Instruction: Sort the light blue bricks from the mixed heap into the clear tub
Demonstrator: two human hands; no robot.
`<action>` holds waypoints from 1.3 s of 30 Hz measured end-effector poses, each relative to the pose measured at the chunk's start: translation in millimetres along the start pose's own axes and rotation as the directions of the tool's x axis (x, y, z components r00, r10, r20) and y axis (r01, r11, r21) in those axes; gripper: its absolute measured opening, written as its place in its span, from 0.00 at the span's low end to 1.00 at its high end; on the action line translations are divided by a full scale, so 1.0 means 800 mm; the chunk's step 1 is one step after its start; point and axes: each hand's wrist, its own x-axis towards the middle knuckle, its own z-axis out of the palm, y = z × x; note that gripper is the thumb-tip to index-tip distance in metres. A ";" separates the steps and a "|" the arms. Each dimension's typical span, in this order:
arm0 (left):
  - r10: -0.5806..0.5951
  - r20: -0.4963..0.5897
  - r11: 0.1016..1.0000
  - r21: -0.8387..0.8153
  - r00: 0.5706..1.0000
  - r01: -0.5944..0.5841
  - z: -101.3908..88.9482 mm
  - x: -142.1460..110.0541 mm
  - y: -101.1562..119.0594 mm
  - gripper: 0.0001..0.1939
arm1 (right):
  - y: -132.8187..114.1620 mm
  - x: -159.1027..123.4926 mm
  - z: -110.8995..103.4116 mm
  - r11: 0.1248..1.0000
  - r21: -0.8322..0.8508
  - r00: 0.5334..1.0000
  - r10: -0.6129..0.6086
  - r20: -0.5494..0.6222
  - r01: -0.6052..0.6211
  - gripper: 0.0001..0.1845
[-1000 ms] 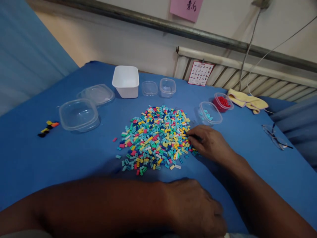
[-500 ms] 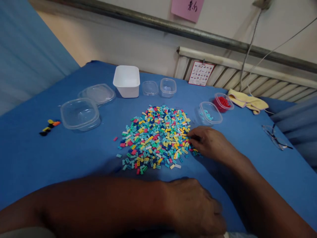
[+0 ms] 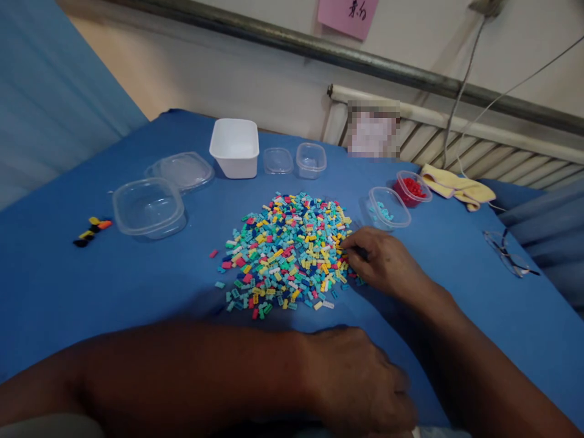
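A low pile of small toy building bricks (image 3: 287, 249), in turquoise, yellow, pink, green, white and dark blue, is spread over the blue cloth. At its right edge, my right hand (image 3: 385, 258) touches the bricks with the index fingertip. The thumb stays a little apart from that finger, and no brick shows between them. My left hand (image 3: 365, 383) is low in front of the pile, back upward, its fingers curled and partly blurred. Whatever it may hold is hidden. Just behind my right hand stands a clear tub (image 3: 389, 207) with a few turquoise bricks.
Red pieces fill another tub (image 3: 412, 188) beside a yellow cloth (image 3: 458, 187). Glasses (image 3: 508, 252) lie at the right. A white container (image 3: 235, 148), a small clear tub (image 3: 311, 161), a larger clear tub (image 3: 148, 208), lids (image 3: 185, 170) and a black-yellow-orange brick piece (image 3: 92, 231) stand behind and left.
My right hand has shifted slightly left and up, its index fingertip further into the pile's edge. My left hand is nearly where it was.
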 end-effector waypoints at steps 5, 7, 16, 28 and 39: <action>0.005 -0.017 1.000 -0.007 1.000 -0.005 0.001 -0.001 0.001 0.10 | -0.001 0.002 0.002 1.000 0.008 0.999 -0.004 0.048 0.004 0.09; -0.001 -0.015 1.000 -0.003 1.000 0.001 0.000 -0.001 0.002 0.10 | -0.003 0.001 0.001 1.000 0.005 0.998 -0.001 0.067 0.000 0.09; -0.014 -0.002 1.000 0.008 1.000 0.014 -0.001 -0.001 0.001 0.12 | 0.000 -0.006 -0.003 1.000 -0.002 0.992 0.015 0.122 -0.015 0.15; -0.002 0.049 1.000 0.009 0.999 0.001 -0.007 -0.003 0.001 0.09 | 0.040 -0.012 -0.051 0.987 -0.145 0.932 0.008 -0.363 -0.065 0.10; 0.021 0.015 1.000 0.020 1.000 -0.022 -0.004 -0.005 -0.001 0.08 | 0.058 -0.001 -0.038 0.982 -0.165 0.871 0.001 -0.492 -0.094 0.13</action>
